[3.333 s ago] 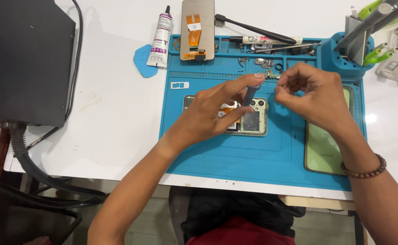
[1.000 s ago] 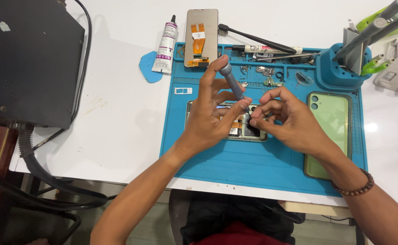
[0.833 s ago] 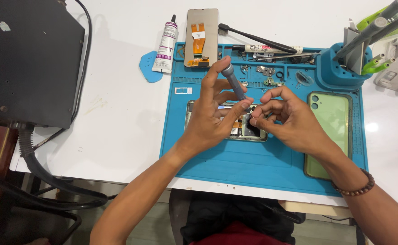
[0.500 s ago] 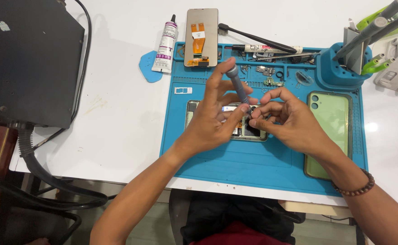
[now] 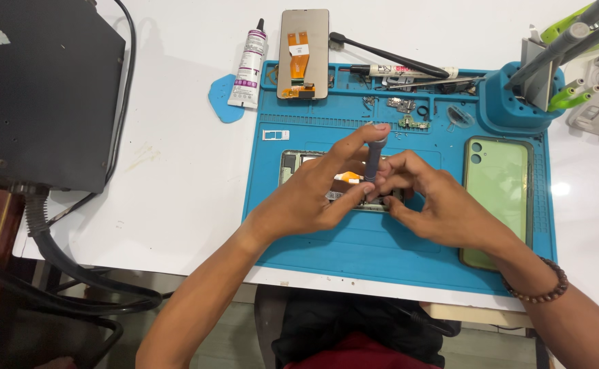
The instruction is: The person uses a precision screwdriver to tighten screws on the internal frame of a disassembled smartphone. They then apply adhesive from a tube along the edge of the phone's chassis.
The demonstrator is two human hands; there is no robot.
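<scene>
My left hand (image 5: 306, 198) gripping grey screwdriver (image 5: 372, 158) upright, fingertip capping top. My right hand (image 5: 443, 208) pinching its tip, steadying over opened phone (image 5: 292, 162) on blue mat (image 5: 354, 239). Screw step underway, I judge; needing tip seated squarely next.

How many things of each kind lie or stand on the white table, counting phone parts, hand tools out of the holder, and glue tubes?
Phone parts: 3 (opened phone, green back cover, screen panel)
Hand tools: 3 (screwdriver, black brush, marker pen)
Glue tubes: 1 (white tube)
Total: 7
</scene>
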